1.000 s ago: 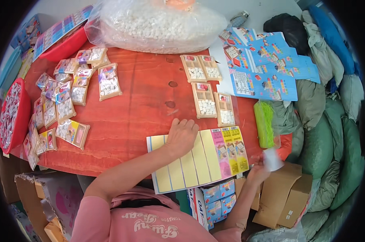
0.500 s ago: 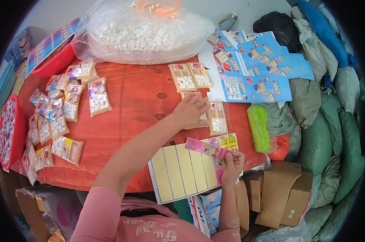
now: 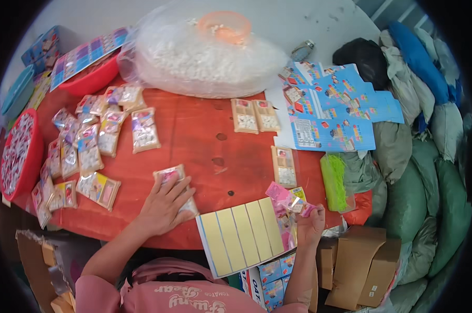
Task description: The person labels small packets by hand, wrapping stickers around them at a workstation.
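– While looking at the left hand [image 3: 165, 206], say how the fingers stand.

– Spread apart and nearly straight, laid palm-down across a shallow tray [image 3: 169, 173], touching from above. Hard to make out, with the palm in the way, how much of the edge is gripped.

– And where to find that tray?

– Near the close edge of the red table [image 3: 194, 138], just beside the upper left corner of a sheet with yellow panels [image 3: 238, 235]. Partly hidden by the hand, with only the far end and one near corner showing.

– Now to the right hand [image 3: 311, 221]. How closed?

– Drawn in to a pinch of thumb and fingers, with one end of a pink printed strip [image 3: 280, 195] between them. Tilted, that strip, over the right part of the sheet.

– What else to note around it?

– Just beyond the strip, another tray with white pieces [image 3: 284, 167]; farther up, a side-by-side pair of trays [image 3: 244, 117]. On the left, an overlapping cluster of wrapped trays [image 3: 88, 148] and a red bowl [image 3: 35, 161] of small packets. At the back, a big clear bag [image 3: 204, 62] of white pieces. To the right, blue printed cards [image 3: 335, 109] and a pack of bright green strands [image 3: 334, 180].
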Demonstrator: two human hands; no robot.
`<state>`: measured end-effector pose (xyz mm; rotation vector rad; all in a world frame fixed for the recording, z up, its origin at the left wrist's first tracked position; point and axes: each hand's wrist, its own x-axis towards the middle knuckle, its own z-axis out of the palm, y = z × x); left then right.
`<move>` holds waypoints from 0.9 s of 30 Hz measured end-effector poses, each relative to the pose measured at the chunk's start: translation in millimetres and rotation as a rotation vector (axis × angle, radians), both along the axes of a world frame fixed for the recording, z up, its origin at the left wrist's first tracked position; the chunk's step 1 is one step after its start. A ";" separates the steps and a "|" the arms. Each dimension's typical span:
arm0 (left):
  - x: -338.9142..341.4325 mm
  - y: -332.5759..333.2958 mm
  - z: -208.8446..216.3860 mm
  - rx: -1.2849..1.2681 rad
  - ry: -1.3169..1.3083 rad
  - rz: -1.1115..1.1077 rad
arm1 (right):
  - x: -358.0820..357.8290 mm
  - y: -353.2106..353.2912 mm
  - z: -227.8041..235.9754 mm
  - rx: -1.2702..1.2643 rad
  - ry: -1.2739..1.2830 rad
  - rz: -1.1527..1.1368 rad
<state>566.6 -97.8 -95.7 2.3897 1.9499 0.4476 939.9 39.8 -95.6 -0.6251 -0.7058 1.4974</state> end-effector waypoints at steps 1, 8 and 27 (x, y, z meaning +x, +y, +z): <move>-0.9 -21.6 4.5 -0.075 -0.024 0.079 | -0.9 6.0 0.8 0.101 -0.043 0.082; -5.1 -106.9 13.9 -0.129 -0.030 0.287 | -93.6 -12.0 41.5 0.231 -0.156 0.452; -17.6 -153.3 23.5 0.265 -1.676 0.860 | -279.2 -107.6 20.6 -0.083 -0.486 0.800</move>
